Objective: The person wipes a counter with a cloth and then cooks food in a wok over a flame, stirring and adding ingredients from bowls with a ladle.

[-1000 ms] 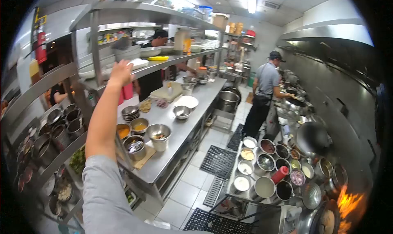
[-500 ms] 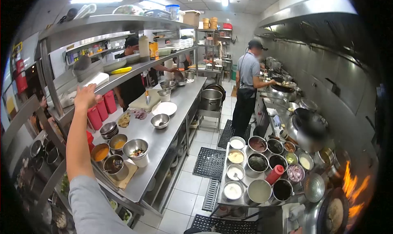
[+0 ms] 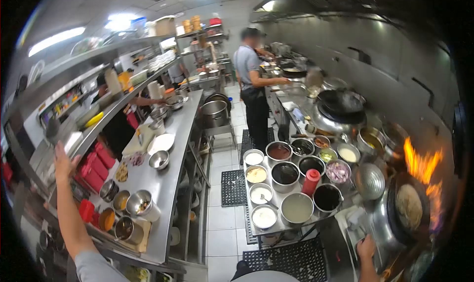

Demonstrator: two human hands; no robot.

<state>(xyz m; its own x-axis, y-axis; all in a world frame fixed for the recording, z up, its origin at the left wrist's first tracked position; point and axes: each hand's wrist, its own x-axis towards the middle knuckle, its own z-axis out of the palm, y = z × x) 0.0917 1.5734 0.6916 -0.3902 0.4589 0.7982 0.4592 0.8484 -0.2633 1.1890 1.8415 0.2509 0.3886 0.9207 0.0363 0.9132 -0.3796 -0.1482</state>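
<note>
My left hand (image 3: 63,162) is raised at the left, its fingers spread and holding nothing, beside the edge of the steel shelf (image 3: 111,106). A yellow object (image 3: 94,119) rests on that shelf beyond the hand. At the lower right, my right hand (image 3: 366,247) is closed; anything inside the fist is hidden. Just behind it lies a white cloth (image 3: 353,217). To its right sits a wok (image 3: 391,203) with pale food (image 3: 409,208) in it, and flames (image 3: 422,158) rise at its far side. A perforated metal strainer (image 3: 370,180) leans nearby.
Ahead stands a cart with several sauce pots (image 3: 297,208) and a red squeeze bottle (image 3: 310,181). A steel counter (image 3: 170,183) with bowls runs along the left. A co-worker (image 3: 250,69) stands at the stoves. Black mats (image 3: 286,260) cover parts of the floor.
The view has swung to the right. My left hand has come away from the shelf edge. My right hand has entered at the lower right, and more of the burning wok shows.
</note>
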